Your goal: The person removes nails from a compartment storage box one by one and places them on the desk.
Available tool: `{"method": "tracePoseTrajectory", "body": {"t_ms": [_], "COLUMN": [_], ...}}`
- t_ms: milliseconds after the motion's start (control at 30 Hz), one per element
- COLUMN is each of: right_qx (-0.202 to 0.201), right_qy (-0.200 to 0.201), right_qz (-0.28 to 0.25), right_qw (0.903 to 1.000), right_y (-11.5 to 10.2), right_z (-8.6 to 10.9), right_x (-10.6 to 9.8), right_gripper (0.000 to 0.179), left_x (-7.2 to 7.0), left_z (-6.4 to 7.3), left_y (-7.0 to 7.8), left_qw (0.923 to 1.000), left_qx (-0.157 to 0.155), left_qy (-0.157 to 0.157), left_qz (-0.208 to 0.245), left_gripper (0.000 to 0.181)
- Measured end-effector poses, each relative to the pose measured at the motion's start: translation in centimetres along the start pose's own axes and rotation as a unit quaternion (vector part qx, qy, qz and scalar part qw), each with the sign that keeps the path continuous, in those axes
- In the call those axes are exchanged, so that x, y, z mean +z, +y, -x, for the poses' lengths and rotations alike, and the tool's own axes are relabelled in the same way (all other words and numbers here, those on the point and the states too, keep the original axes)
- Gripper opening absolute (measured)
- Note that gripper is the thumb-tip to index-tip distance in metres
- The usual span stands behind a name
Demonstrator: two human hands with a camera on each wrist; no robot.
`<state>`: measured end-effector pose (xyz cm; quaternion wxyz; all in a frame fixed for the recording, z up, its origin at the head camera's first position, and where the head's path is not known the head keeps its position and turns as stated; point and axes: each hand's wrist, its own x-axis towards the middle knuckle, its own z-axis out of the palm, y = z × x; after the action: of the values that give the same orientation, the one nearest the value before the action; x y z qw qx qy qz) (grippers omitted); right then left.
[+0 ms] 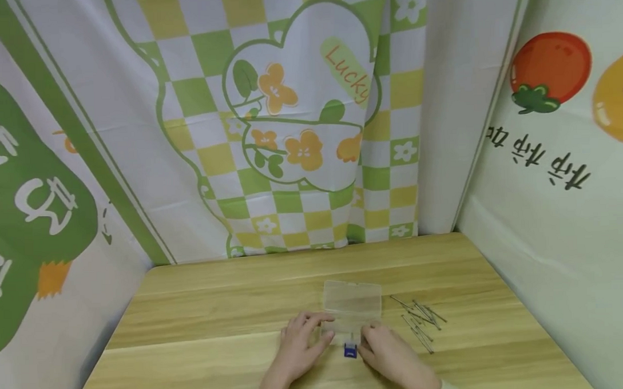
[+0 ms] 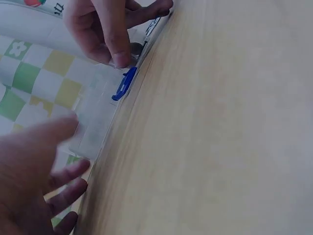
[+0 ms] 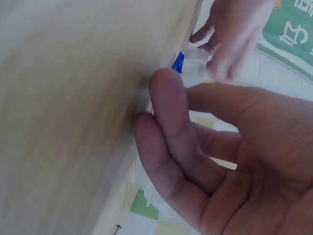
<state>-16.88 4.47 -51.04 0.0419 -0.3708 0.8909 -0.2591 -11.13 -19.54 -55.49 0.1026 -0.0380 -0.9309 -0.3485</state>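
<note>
A clear plastic box (image 1: 338, 325) stands on the wooden table with its clear lid (image 1: 352, 296) folded back. A blue latch (image 1: 350, 350) sticks out at its front. My left hand (image 1: 301, 345) is at the box's left side, fingers loosely spread, thumb by the front left corner. In the left wrist view its thumb is blurred beside the box. My right hand (image 1: 391, 352) is at the right front, thumb and forefinger pinching at the box's right edge close to the latch. Its other fingers (image 3: 168, 107) curl in and cover much of the pinch in the right wrist view.
Several long metal nails or screws (image 1: 419, 319) lie loose on the table (image 1: 207, 312), right of the box. Printed cloth (image 1: 291, 206) hangs behind the table, and more printed walls stand at left and right.
</note>
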Motion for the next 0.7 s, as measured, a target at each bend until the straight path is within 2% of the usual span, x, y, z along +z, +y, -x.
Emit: {"method": "tracePoseTrajectory", "body": {"t_ms": [67, 200, 367, 533, 700], "right_qx": [0.002, 0.02, 0.032, 0.011, 0.001], "right_qy": [-0.012, -0.021, -0.022, -0.025, -0.01], "right_qz": [-0.014, -0.017, 0.019, 0.055, 0.114], "right_qw": [0.9998, 0.9994, 0.999, 0.9981, 0.9935], "right_y": [0.1, 0.0, -0.2, -0.1, -0.6], "right_z": [0.0, 0.1, 0.6, 0.9, 0.9], "right_x": [-0.1, -0.3, -1.1, -1.5, -1.1], "right_gripper": [0.017, 0.019, 0.021, 0.016, 0.016], "left_x": [0.0, -0.4, -0.6, -0.4, -0.3], "left_z": [-0.2, -0.3, -0.7, -1.0, -0.9], "left_y": [0.0, 0.1, 0.3, 0.5, 0.5], "left_qw": [0.9999, 0.9997, 0.9995, 0.9993, 0.9993], "left_qx": [0.003, -0.011, -0.015, -0.02, -0.023], "left_qy": [-0.004, -0.013, -0.022, -0.025, -0.026], "left_qz": [-0.012, -0.018, -0.019, -0.017, -0.015], "left_gripper": [0.031, 0.029, 0.031, 0.03, 0.029]}}
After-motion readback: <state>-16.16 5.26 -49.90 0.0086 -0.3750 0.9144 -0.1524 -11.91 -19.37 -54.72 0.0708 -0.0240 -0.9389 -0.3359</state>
